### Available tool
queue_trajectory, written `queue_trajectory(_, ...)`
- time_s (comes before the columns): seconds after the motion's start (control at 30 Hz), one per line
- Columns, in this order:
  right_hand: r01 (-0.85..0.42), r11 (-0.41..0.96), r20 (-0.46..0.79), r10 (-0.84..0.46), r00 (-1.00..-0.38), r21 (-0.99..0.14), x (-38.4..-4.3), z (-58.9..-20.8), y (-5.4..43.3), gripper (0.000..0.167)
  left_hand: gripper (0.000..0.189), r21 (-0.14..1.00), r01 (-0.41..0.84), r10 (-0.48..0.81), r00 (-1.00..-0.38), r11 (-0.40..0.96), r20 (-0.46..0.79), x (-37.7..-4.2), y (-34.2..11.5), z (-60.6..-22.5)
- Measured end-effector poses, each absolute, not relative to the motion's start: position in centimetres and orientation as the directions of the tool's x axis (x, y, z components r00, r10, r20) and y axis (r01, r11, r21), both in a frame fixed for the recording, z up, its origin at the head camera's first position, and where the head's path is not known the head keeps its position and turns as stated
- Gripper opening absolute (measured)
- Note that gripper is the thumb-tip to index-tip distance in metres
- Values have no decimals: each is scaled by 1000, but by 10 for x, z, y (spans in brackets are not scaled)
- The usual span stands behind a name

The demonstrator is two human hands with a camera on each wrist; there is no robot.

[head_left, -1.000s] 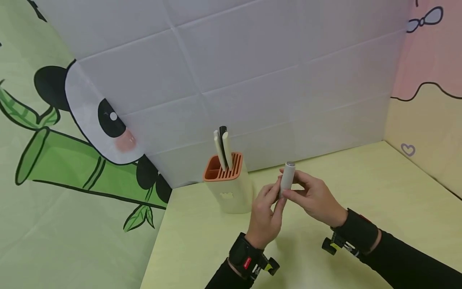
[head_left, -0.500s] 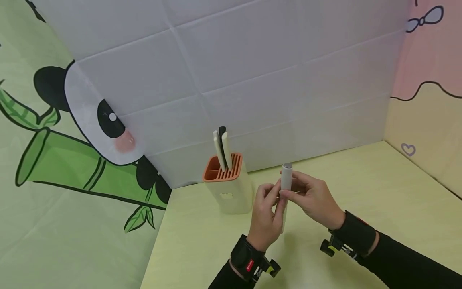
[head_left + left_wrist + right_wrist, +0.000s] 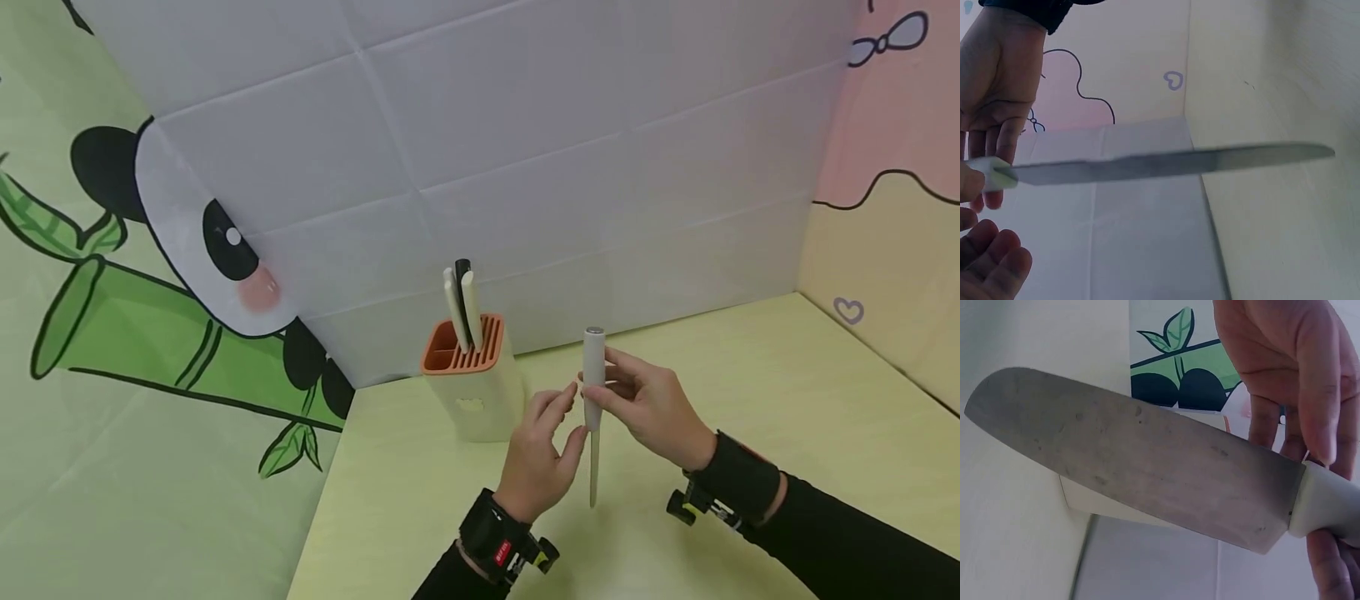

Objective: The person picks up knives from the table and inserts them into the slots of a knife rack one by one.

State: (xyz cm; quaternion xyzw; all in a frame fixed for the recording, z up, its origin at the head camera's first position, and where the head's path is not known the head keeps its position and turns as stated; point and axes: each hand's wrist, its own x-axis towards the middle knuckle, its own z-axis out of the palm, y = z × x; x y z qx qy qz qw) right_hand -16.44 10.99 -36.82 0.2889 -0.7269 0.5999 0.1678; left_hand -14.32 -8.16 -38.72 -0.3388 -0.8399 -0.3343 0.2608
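Observation:
A kitchen knife (image 3: pixel 593 375) hangs upright over the table, white handle up and blade down. My right hand (image 3: pixel 651 410) pinches the handle between thumb and fingers. The blade (image 3: pixel 1141 447) is broad and marked with dark spots in the right wrist view; from the left wrist the blade (image 3: pixel 1166 164) appears narrow. Just left of the handle is my left hand (image 3: pixel 536 462), its fingers extended and slightly spread, with a small gap to the handle in the head view. To its left stands a cream knife block (image 3: pixel 480 408) with an orange slotted top.
One black handle (image 3: pixel 462 283) and two white handles (image 3: pixel 472 308) stick out of the block. The pale yellow table (image 3: pixel 405 517) meets a grey-white wall covering (image 3: pixel 525 167) behind. Printed sheets with a panda and bamboo (image 3: pixel 172 325) hang at the left.
My left hand has let go of the knife and drawn back down and left. The knife has turned from tilted to upright in my right hand, exposing the blade below the handle.

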Motion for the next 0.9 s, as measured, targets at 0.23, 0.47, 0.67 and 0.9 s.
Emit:
queue_trajectory(0.23,-607,47,579,-250,-776,-793,-166,-355,109,64,42,304,691,385,-652,656,653,-150,-122,-390)
queue_trajectory(0.47,-605,24,581,-254,-773,-796,-168,-346,105,68,38,177,635,355,-617,752,702,-162,-161,-395)
queue_trajectory(0.67,-596,28,572,-249,-782,-803,-171,-332,99,62,39,104,595,326,-568,797,755,-179,-186,-393)
queue_trajectory(0.9,-581,16,563,-225,-795,-814,-185,-306,94,50,46,54,516,317,-602,855,732,-196,-210,-384)
